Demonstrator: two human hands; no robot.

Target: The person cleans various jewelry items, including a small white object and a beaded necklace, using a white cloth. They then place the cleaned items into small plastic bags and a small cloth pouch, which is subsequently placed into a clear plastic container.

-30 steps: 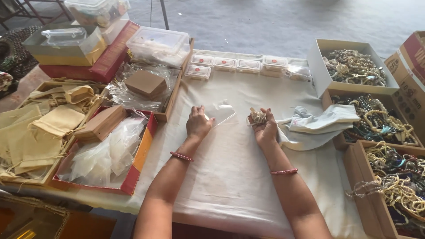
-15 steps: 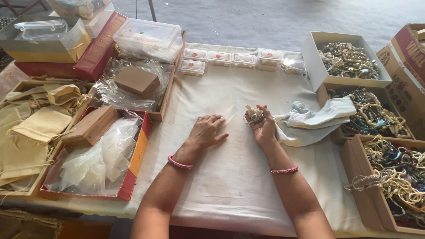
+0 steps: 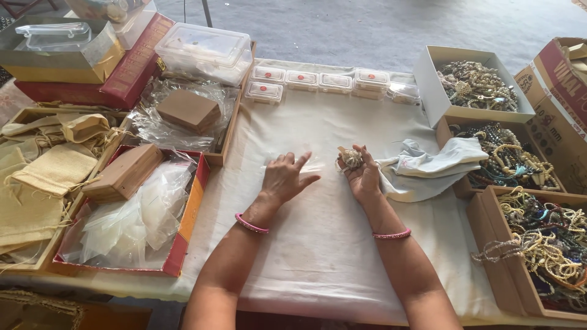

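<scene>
On the white cloth that covers the bench, seen from the head camera, two bare forearms reach forward, each with a pink bangle at the wrist.

The left hand lies palm down near the middle of the cloth, fingers released and spread, resting on a flat clear plastic pouch that is hard to make out against the cloth. The right hand is just to the right of it, palm turned up, fingers curled around a small bundle of beads held just above the cloth.

Right of the right hand, touching it, lies a crumpled pale rag. Beyond the rag, off the right edge of the cloth, stand open cardboard boxes of beaded bracelets.

At the far edge of the cloth sits a row of small clear lidded cases. Left of the cloth, a red-edged tray holds loose clear plastic bags and a brown flat box. Further left lie yellow drawstring pouches. Behind the tray stands a clear plastic tub.
</scene>
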